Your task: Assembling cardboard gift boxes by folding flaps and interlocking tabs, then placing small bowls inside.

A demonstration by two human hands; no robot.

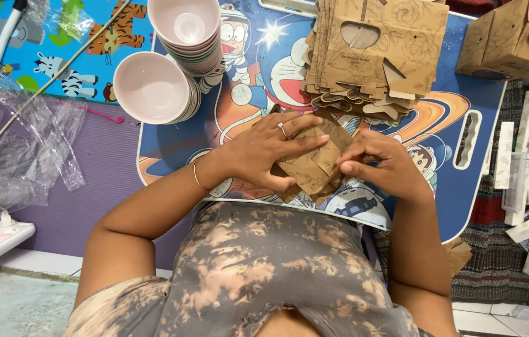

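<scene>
Honestly, only the head view to go on, looking straight down. Both hands are busy folding a brown cardboard box blank (pixel 311 163), held just above the near edge of the cartoon-printed bench (pixel 445 187). The left hand (pixel 264 150) lies flat across its top with fingers spread, pressing it down; the right hand (pixel 380 162) is curled shut, pinching the blank's right edge. I'd say the folding is midway: panels are creased but no box shape yet. Next move probably needs the flaps tucked while the left hand holds firm. A stack of flat blanks (pixel 373 53) sits at the far edge, pink bowls (pixel 168 59) near the far left corner.
</scene>
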